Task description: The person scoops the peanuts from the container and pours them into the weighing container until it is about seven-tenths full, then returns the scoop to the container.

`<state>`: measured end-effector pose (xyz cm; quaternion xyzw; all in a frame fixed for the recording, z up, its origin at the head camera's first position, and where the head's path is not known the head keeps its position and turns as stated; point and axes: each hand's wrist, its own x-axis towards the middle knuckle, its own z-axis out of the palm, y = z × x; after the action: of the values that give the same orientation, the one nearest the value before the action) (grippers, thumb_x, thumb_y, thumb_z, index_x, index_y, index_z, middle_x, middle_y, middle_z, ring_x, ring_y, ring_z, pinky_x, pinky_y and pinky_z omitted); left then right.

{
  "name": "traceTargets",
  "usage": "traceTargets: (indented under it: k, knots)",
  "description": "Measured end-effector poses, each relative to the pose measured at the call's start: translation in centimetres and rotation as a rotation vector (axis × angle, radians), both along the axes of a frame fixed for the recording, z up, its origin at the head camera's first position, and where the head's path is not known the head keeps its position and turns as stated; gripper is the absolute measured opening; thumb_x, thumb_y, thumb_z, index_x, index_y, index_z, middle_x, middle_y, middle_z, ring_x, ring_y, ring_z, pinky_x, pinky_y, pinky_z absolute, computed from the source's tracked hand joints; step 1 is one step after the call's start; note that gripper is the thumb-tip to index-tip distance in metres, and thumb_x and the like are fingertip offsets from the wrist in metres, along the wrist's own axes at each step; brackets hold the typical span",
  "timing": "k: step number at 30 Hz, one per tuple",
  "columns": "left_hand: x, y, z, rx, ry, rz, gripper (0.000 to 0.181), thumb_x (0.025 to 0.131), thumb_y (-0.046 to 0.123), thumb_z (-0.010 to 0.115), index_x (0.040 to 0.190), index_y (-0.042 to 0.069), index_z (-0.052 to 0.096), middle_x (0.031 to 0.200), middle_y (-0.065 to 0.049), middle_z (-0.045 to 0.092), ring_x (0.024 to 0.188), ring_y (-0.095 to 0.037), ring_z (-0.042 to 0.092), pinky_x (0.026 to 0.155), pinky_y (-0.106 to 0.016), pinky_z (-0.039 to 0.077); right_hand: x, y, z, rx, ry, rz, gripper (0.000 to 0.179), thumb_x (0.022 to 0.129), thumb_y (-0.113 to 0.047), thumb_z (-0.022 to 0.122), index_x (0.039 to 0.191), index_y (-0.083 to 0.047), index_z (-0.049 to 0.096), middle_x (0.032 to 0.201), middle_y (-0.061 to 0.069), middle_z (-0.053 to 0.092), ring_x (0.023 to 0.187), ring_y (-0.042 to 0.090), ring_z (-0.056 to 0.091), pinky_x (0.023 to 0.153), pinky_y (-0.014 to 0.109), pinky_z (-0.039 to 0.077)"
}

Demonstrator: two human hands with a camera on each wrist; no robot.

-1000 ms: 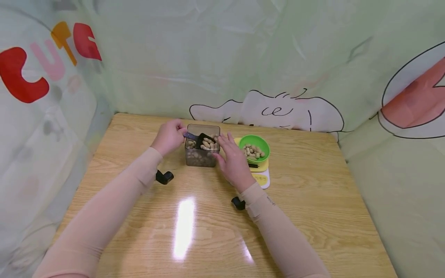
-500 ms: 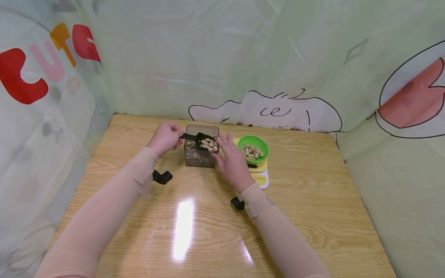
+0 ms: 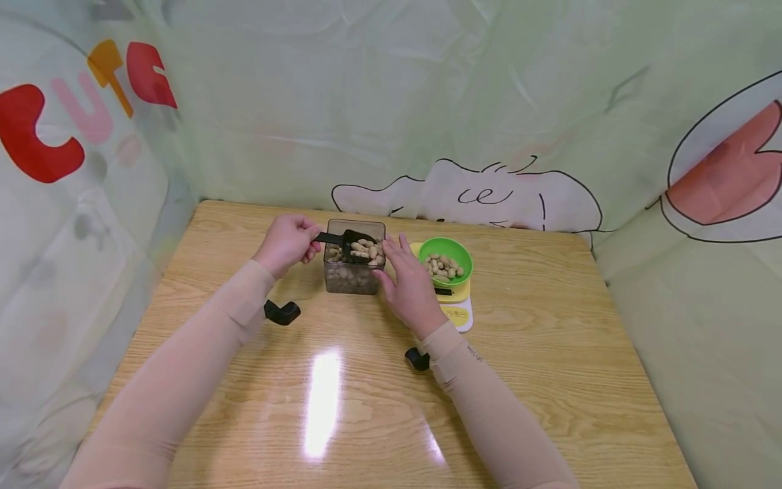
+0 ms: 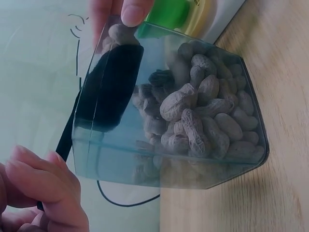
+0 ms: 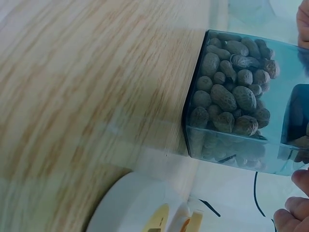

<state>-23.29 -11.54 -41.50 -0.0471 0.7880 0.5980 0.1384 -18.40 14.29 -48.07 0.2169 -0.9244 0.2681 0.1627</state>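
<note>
My left hand [image 3: 288,244] pinches the handle of a black scoop [image 3: 330,238]. The scoop's bowl, heaped with peanuts [image 3: 362,250], lies inside the upper part of a smoky clear box [image 3: 351,281]. Through the box wall in the left wrist view, the dark scoop [image 4: 112,87] shows above a layer of loose peanuts [image 4: 193,113]. At the box's right side rests my right hand [image 3: 413,288], its fingers extended along the rim and wall. Only its fingertips [image 5: 294,212] enter the right wrist view.
Right of the box, a green bowl [image 3: 467,259] with peanuts sits on a yellow and white kitchen scale [image 3: 462,318]. The wooden table [image 3: 531,380] meets printed cloth walls [image 3: 391,102] at the back and sides. Black camera mounts [image 3: 283,313] hang at both wrists.
My left hand has drawn slightly left and its grip on the scoop handle has shifted. Inside the box, the scoop has tilted a little. The right hand stays at the box.
</note>
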Motion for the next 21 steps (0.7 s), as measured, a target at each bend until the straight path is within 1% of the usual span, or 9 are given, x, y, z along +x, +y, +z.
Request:
traceTargets:
  k: [3,9,13,16,21]
  knots:
    - [0.13,-0.17,0.06,0.021,-0.007,0.006,0.024,0.114,0.012,0.052,0.122,-0.009,0.062,0.079,-0.008,0.065,0.06,-0.01,0.056,0.056,-0.021,0.051,0.06,-0.03,-0.02,-0.017,0.007,0.002,0.055,0.104,-0.019,0.074,0.152,0.003,0.057,0.161,0.02,0.054,0.161,0.038,0.037,0.125,0.056,0.04]
    - [0.33,-0.4,0.1,0.034,-0.005,0.014,0.021,0.114,0.012,0.052,0.118,-0.007,0.061,0.077,-0.007,0.064,0.058,-0.01,0.055,0.056,-0.021,0.05,0.07,-0.06,-0.07,-0.022,0.017,0.0,0.054,0.104,-0.017,0.073,0.152,0.002,0.056,0.159,0.022,0.056,0.16,0.038,0.038,0.125,0.056,0.041]
    - [0.46,-0.44,-0.09,0.068,-0.017,0.01,0.022,0.114,0.011,0.051,0.119,-0.008,0.06,0.078,-0.008,0.065,0.059,-0.009,0.054,0.055,-0.02,0.05,0.07,-0.06,-0.13,-0.03,0.02,-0.004,0.055,0.103,-0.017,0.074,0.152,0.002,0.057,0.158,0.021,0.057,0.16,0.038,0.039,0.125,0.055,0.042]
    - [0.54,-0.5,-0.33,0.092,-0.033,0.012,0.022,0.115,0.01,0.05,0.12,-0.008,0.06,0.079,-0.007,0.065,0.06,-0.008,0.055,0.056,-0.019,0.049,0.05,-0.07,-0.19,-0.038,0.012,-0.006,0.055,0.104,-0.018,0.074,0.152,0.002,0.056,0.159,0.021,0.057,0.16,0.037,0.039,0.125,0.055,0.041]
    - [0.73,-0.8,-0.31,0.086,-0.05,0.011,0.022,0.115,0.013,0.049,0.12,-0.006,0.06,0.082,-0.007,0.065,0.061,-0.009,0.055,0.058,-0.02,0.049,0.08,-0.1,-0.21,-0.073,-0.02,-0.008,0.056,0.104,-0.019,0.073,0.154,0.001,0.055,0.16,0.02,0.056,0.161,0.036,0.037,0.127,0.054,0.039]
